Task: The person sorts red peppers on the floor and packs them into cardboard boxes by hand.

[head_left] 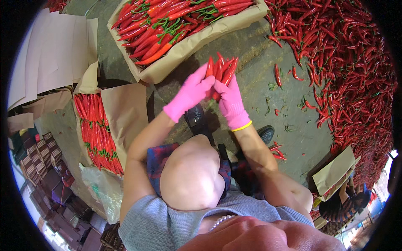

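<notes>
A small bunch of red chili peppers [224, 69] is gripped between my two hands, tips pointing away from me and a bit of green stem showing below. My left hand [193, 91], in a pink glove, closes on the bunch from the left. On the right side, my right hand [229, 99] in a matching glove with a yellow cuff wraps around it. Just beyond my hands stands a paper-lined box [201, 44], filled with rows of red chilies [161, 31] with green stems.
At the right spreads a large heap of loose red chilies [351, 71]. A second paper-lined box of chilies [98, 129] stands at the left, near brown paper sheets [63, 50] and a clear plastic bag [104, 190]. Stray chilies [278, 76] lie on the floor. Another person [343, 207] is at the lower right.
</notes>
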Demonstrator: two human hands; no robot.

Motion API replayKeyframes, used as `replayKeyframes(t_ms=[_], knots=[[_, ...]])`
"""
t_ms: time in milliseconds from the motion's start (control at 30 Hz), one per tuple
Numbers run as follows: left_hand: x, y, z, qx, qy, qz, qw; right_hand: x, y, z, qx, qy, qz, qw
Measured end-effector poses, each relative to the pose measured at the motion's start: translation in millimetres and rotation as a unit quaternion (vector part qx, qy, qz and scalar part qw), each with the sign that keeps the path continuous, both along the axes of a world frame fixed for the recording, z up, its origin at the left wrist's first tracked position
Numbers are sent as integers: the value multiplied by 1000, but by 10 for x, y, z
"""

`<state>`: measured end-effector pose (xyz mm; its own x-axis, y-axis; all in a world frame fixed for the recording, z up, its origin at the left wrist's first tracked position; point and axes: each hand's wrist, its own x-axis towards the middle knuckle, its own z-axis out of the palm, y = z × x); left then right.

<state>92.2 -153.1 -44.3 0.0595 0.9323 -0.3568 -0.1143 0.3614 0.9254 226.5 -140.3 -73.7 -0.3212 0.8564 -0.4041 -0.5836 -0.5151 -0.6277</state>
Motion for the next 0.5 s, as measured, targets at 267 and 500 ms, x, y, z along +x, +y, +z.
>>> replayKeyframes(t_ms=[267, 500], knots=[[-933, 1199, 1021, 297, 545, -120, 775, -869, 1017, 685, -23, 219, -60, 974], [-970, 1059, 300, 289, 757, -111, 575, -733, 776, 407, -42, 260, 73, 962]])
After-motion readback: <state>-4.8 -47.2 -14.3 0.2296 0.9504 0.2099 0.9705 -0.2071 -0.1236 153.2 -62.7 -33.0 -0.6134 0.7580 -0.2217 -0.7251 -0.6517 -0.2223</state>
